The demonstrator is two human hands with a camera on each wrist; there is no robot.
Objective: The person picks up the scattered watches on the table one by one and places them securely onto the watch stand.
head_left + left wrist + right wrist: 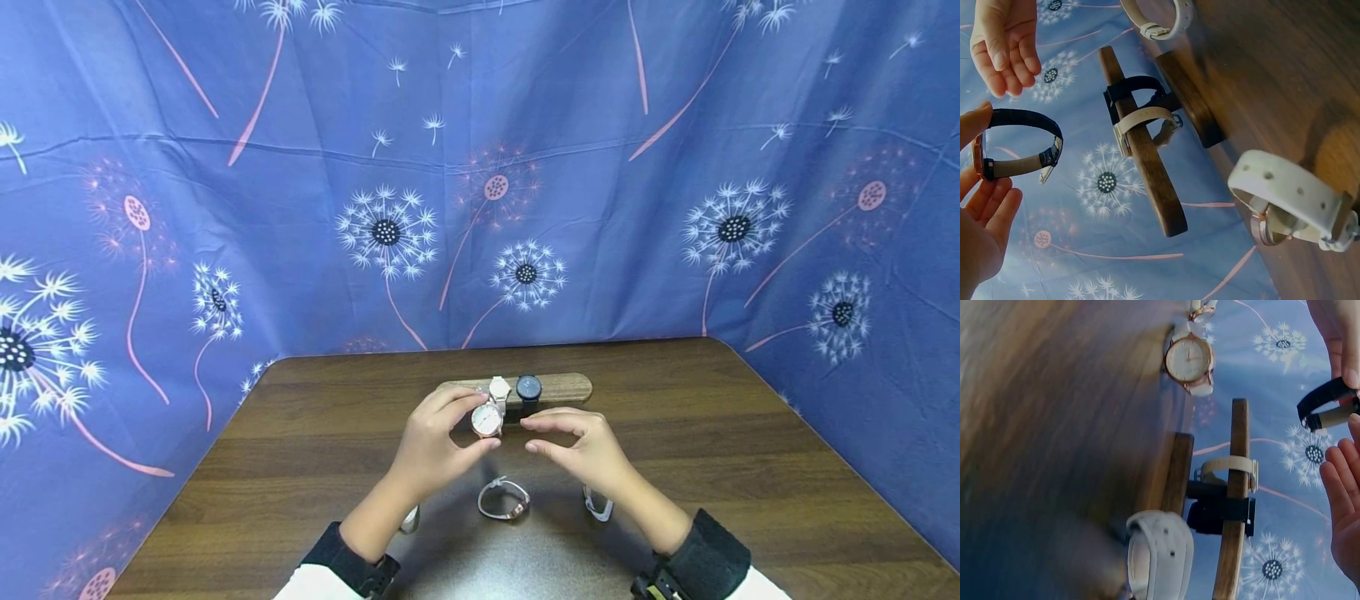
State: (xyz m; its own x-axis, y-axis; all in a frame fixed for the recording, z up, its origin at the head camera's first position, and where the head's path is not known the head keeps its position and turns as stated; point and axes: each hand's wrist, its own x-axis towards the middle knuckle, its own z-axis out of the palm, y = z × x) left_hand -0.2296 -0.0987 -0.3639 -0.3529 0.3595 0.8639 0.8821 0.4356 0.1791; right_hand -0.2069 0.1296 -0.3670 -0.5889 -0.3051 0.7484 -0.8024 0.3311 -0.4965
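My left hand (438, 433) pinches a wristwatch (487, 420) by its case, thumb below and fingers above. Its white dial faces up in the head view; the left wrist view shows its closed loop of dark strap (1025, 117). Fingers slightly bent, my right hand (581, 442) hovers to the right of this watch, apart from it and holding nothing. Just behind both hands stands a wooden watch stand (564, 387). Its bar carries a cream-strapped watch (499, 387) and, to the right, a black watch (528, 387).
Three more watches lie on the brown wooden table (315, 425): a light-strapped one (504, 500) in the middle, another (410, 520) partly hidden by the left forearm, and a white-strapped one (597, 505) beside the right forearm. A blue dandelion-print cloth (600, 292) hangs behind the table.
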